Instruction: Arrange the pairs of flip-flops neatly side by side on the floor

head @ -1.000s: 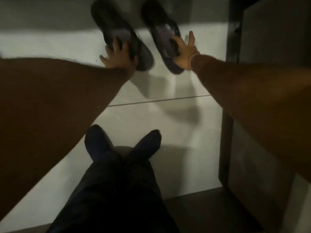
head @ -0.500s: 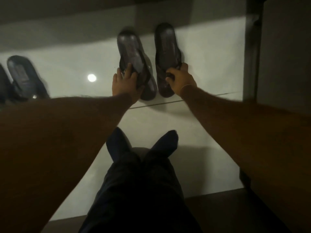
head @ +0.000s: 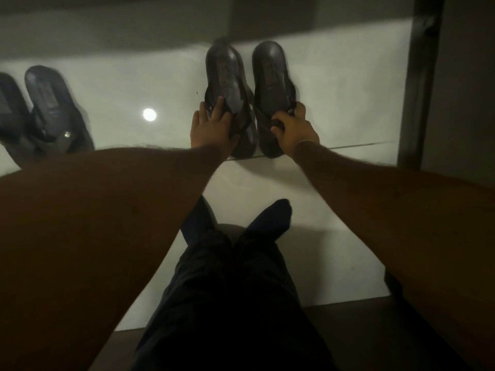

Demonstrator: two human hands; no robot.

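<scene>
Two dark flip-flops lie close together on the pale glossy floor ahead of me, heels pointing away. My left hand (head: 211, 125) grips the strap of the left flip-flop (head: 223, 73). My right hand (head: 294, 128) grips the strap of the right flip-flop (head: 270, 73). The two soles run almost parallel, a narrow gap between them. A second dark pair (head: 51, 103) lies at the far left, partly hidden behind my left forearm.
My own dark-trousered legs and socked feet (head: 270, 223) stretch out below the hands. A dark upright frame (head: 417, 84) and a wall stand at the right. A lamp's reflection (head: 149, 114) shines on the tile. A dark step edge runs along the bottom.
The two flip-flops went from splayed and lifted to lying parallel on the floor, both hands still on their straps. The view swung left, bringing the second pair into sight.
</scene>
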